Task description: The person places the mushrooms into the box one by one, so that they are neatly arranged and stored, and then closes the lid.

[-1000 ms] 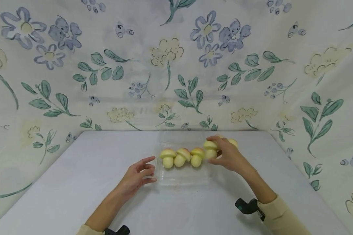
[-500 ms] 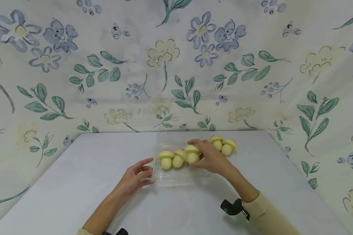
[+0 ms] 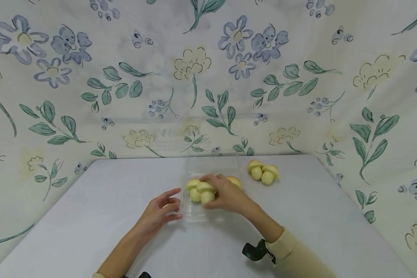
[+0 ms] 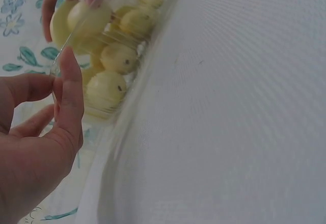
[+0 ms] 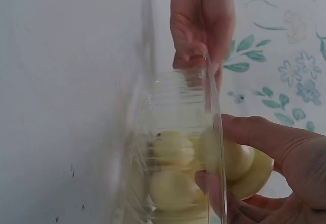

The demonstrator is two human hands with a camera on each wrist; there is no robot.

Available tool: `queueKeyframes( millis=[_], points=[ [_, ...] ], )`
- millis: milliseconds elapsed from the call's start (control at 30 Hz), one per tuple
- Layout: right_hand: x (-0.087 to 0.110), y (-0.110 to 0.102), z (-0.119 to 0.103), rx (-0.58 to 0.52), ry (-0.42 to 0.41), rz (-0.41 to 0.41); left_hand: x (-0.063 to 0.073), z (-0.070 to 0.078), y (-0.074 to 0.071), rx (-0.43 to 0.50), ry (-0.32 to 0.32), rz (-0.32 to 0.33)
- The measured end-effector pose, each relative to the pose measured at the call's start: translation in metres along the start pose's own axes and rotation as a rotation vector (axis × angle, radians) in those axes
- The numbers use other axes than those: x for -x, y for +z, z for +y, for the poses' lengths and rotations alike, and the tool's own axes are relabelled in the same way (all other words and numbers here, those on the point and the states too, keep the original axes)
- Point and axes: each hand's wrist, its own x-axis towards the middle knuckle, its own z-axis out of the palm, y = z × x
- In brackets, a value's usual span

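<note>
A clear plastic box stands on the white table in the head view. Yellow mushrooms with faintly pink caps sit in a row inside it; part of that row is hidden behind my right hand. With thumb and fingers, that hand holds another mushroom upright, in front of the row. In the right wrist view the held mushroom shows beyond the box's clear wall. My left hand is at the box's left side, fingers relaxed, fingertips right at the rim in the left wrist view.
Two more mushrooms stand close together on the table, right of the box. A flowered cloth hangs behind the table's back edge. A black wrist camera sits at the right sleeve.
My right hand has carried its mushroom leftward from the box's right side, over the row, to the front left inside. The left hand has stayed at the box's side.
</note>
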Motion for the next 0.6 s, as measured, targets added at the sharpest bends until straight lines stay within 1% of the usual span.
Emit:
queueKeyframes(
  millis=[133, 333, 500, 600],
  points=[
    [-0.002, 0.004, -0.005, 0.014, 0.007, -0.015, 0.0, 0.0, 0.001, -0.005, -0.004, 0.002],
    [-0.007, 0.014, -0.007, -0.009, 0.002, -0.032, 0.001, -0.001, 0.0, -0.004, 0.0, -0.002],
    [-0.011, 0.019, -0.008, 0.03, -0.053, -0.016, 0.001, 0.0, 0.001, -0.003, 0.007, -0.008],
    [-0.012, 0.022, -0.009, 0.028, -0.079, -0.024, 0.001, 0.0, 0.001, -0.007, 0.01, -0.009]
  ],
)
